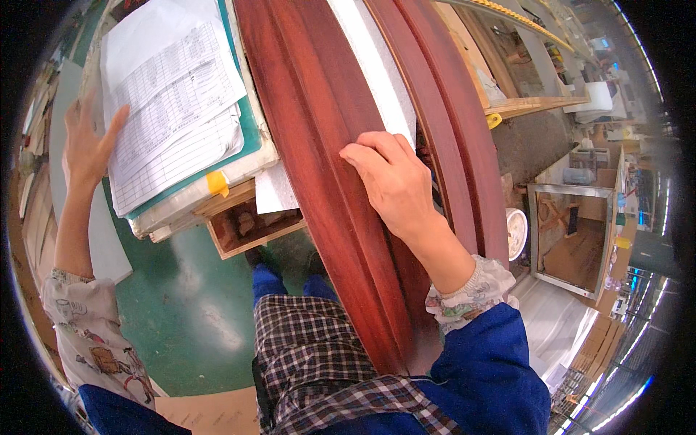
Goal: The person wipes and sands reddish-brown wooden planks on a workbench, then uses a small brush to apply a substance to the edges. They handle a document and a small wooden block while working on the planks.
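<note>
While beneath right fingers (384,147), red panel (330,177)

Near panel (354,225): deep red-brown, darker streaks
Farther panel (451,123): duller maroon
Strip between panels (366,54): white
Sheets (170,109): white, black printed grid
Board (251,132): teal green
Tab (217,183): yellow-orange
Floor (181,312): green, whitish glare patches
Apron (312,330): dark-and-white check, brownish to my eye
Oversleeves (94,341): off-white, brown and reddish figures
Jacket sleeve (496,359): deep blue
Trouser legs (267,281): strong blue
Rope (520,23): yellow

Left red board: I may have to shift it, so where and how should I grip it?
Left red board: probably its long left edge, from the left; floor shows beside part of it, while the white strip flanks the right.
</note>
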`<state>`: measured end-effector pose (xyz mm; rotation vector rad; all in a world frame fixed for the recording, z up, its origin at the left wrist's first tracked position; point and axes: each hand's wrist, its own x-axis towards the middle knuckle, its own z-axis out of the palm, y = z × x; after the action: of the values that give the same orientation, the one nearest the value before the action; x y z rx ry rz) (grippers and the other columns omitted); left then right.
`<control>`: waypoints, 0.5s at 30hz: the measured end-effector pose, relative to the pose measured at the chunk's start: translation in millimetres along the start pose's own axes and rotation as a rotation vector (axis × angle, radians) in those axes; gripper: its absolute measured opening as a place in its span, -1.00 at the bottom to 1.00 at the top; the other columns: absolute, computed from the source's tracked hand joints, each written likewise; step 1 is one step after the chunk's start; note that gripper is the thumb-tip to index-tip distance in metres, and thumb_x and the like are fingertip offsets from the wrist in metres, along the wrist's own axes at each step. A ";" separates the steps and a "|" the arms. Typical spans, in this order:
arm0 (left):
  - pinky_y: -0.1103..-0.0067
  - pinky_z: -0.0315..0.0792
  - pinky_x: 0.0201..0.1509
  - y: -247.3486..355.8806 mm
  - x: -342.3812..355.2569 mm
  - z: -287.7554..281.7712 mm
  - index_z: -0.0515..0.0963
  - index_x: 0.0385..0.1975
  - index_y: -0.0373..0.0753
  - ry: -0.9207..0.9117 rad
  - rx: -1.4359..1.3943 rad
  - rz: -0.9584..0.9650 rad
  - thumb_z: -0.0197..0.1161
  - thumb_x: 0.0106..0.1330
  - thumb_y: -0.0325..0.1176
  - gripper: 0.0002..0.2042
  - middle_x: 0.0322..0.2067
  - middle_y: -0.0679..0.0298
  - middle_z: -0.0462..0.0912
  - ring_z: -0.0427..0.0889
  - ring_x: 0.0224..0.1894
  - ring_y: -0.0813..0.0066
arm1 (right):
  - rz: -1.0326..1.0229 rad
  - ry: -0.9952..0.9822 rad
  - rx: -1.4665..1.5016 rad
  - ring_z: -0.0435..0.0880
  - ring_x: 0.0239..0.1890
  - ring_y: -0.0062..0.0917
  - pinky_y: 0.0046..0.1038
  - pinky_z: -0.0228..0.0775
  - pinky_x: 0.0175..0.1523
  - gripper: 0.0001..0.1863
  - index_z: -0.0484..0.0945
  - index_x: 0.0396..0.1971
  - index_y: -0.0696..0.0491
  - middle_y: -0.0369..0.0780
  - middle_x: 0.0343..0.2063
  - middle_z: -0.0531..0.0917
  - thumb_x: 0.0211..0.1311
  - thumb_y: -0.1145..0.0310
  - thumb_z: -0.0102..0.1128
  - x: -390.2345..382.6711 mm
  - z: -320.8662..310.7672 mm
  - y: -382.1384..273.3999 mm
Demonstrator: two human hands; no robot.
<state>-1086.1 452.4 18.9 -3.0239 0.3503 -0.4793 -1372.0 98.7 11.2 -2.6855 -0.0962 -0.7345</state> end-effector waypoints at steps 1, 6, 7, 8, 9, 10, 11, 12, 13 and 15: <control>0.17 0.38 0.15 -5.1 -0.3 2.2 0.16 0.31 0.08 0.019 0.008 0.006 0.06 0.07 0.39 -0.18 0.30 -0.01 0.11 0.38 0.19 -0.01 | -0.001 -0.008 0.002 0.53 -0.36 -0.44 -0.48 0.44 -0.30 -0.80 0.58 -0.37 0.01 -0.30 -0.36 0.56 -0.08 0.52 0.17 -0.2 0.1 -1.0; 0.17 0.37 0.15 0.4 -2.9 -0.8 0.16 0.31 0.07 0.038 -0.035 0.019 0.07 0.09 0.38 -0.18 0.30 -0.01 0.11 0.40 0.18 -0.01 | -0.018 -0.045 -0.030 0.54 -0.35 -0.44 -0.49 0.45 -0.34 -0.79 0.56 -0.33 -0.03 -0.32 -0.36 0.53 -0.04 0.49 0.14 -14.4 -7.2 -2.9; 0.17 0.37 0.15 -0.4 -1.3 0.8 0.16 0.31 0.06 0.038 -0.041 0.023 0.07 0.09 0.38 -0.18 0.30 -0.01 0.11 0.40 0.18 -0.01 | -0.019 -0.037 -0.045 0.54 -0.35 -0.44 -0.49 0.45 -0.34 -0.79 0.56 -0.34 -0.04 -0.32 -0.36 0.53 -0.04 0.49 0.14 -5.6 -3.4 -0.8; 0.17 0.37 0.15 -0.2 -0.1 1.1 0.16 0.31 0.06 0.038 -0.047 0.028 0.07 0.09 0.37 -0.18 0.30 -0.02 0.11 0.40 0.18 -0.01 | -0.019 -0.029 -0.061 0.54 -0.35 -0.44 -0.49 0.45 -0.34 -0.79 0.56 -0.34 -0.04 -0.32 -0.37 0.52 -0.04 0.49 0.15 2.3 -0.8 0.4; 0.17 0.37 0.15 -1.3 -0.8 1.1 0.17 0.31 0.06 0.039 -0.047 0.025 0.07 0.09 0.37 -0.19 0.30 -0.01 0.11 0.40 0.18 -0.01 | -0.004 -0.034 -0.058 0.54 -0.35 -0.45 -0.50 0.45 -0.35 -0.80 0.56 -0.35 -0.05 -0.33 -0.37 0.52 -0.05 0.49 0.15 9.1 2.4 -0.3; 0.17 0.37 0.16 -1.7 -1.9 0.6 0.17 0.31 0.05 0.039 -0.048 0.023 0.07 0.09 0.37 -0.19 0.30 -0.01 0.11 0.39 0.19 -0.01 | -0.003 -0.032 -0.050 0.54 -0.36 -0.45 -0.50 0.45 -0.35 -0.80 0.56 -0.35 -0.05 -0.33 -0.37 0.52 -0.05 0.49 0.15 7.5 2.5 -1.2; 0.17 0.37 0.16 -1.8 -2.6 0.1 0.17 0.31 0.05 0.040 -0.048 0.020 0.07 0.09 0.37 -0.19 0.30 -0.01 0.11 0.39 0.19 -0.01 | -0.001 -0.031 -0.043 0.54 -0.36 -0.45 -0.50 0.45 -0.35 -0.80 0.56 -0.36 -0.06 -0.33 -0.37 0.52 -0.05 0.49 0.15 2.9 0.7 -2.6; 0.17 0.37 0.16 -1.2 -3.7 -0.3 0.17 0.31 0.05 0.048 -0.049 0.023 0.08 0.09 0.36 -0.19 0.30 -0.01 0.11 0.38 0.19 -0.01 | -0.006 -0.035 -0.035 0.54 -0.36 -0.45 -0.50 0.44 -0.35 -0.80 0.56 -0.36 -0.06 -0.33 -0.37 0.52 -0.05 0.49 0.15 -2.2 -2.5 -2.9; 0.17 0.37 0.16 -0.4 -3.2 -1.2 0.17 0.31 0.05 0.056 -0.050 0.027 0.09 0.09 0.36 -0.19 0.30 -0.01 0.11 0.38 0.20 -0.01 | -0.006 -0.048 -0.033 0.54 -0.36 -0.44 -0.48 0.45 -0.36 -0.80 0.56 -0.35 -0.06 -0.34 -0.37 0.52 -0.05 0.49 0.14 -9.1 -7.0 -4.4; 0.17 0.37 0.16 -0.9 -2.0 1.6 0.17 0.31 0.05 0.067 -0.040 0.025 0.10 0.08 0.36 -0.19 0.30 -0.01 0.11 0.37 0.20 -0.01 | -0.016 -0.055 -0.037 0.54 -0.36 -0.44 -0.48 0.45 -0.36 -0.80 0.56 -0.36 -0.06 -0.34 -0.37 0.52 -0.05 0.49 0.14 -6.9 -6.6 -4.5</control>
<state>-1087.2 453.8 16.9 -3.0429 0.4062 -0.5804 -1381.8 100.8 14.5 -2.7433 -0.1189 -0.6733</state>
